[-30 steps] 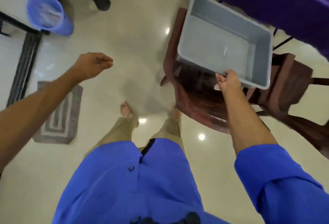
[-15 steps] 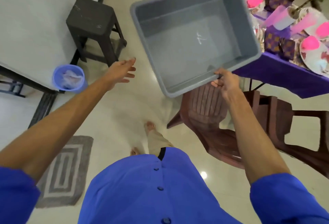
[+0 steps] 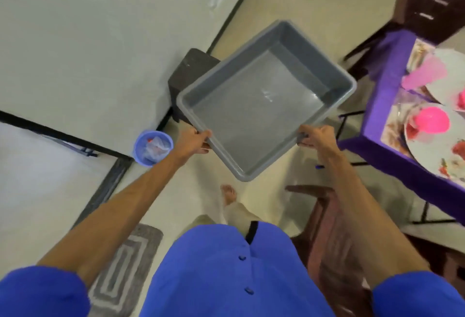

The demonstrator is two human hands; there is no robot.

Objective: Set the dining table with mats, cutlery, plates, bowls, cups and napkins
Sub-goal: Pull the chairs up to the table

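Note:
I hold an empty grey plastic tub (image 3: 264, 105) in the air in front of me, above the floor. My left hand (image 3: 195, 140) grips its near left rim. My right hand (image 3: 314, 136) grips the near right rim. At the right stands the dining table (image 3: 377, 150) under a purple cloth. On it lie white plates (image 3: 427, 145) with a pink bowl (image 3: 431, 121) and a pink napkin (image 3: 425, 75).
A dark stool (image 3: 191, 67) stands by the wall beyond the tub. A blue waste bin (image 3: 152, 148) sits at the left. A brown plastic chair (image 3: 327, 228) is close on my right. A grey mat (image 3: 123, 269) lies on the floor at lower left.
My left hand has reached over and taken hold of the tub's rim. The tub has swung left, away from the chair and table, and I have turned with it.

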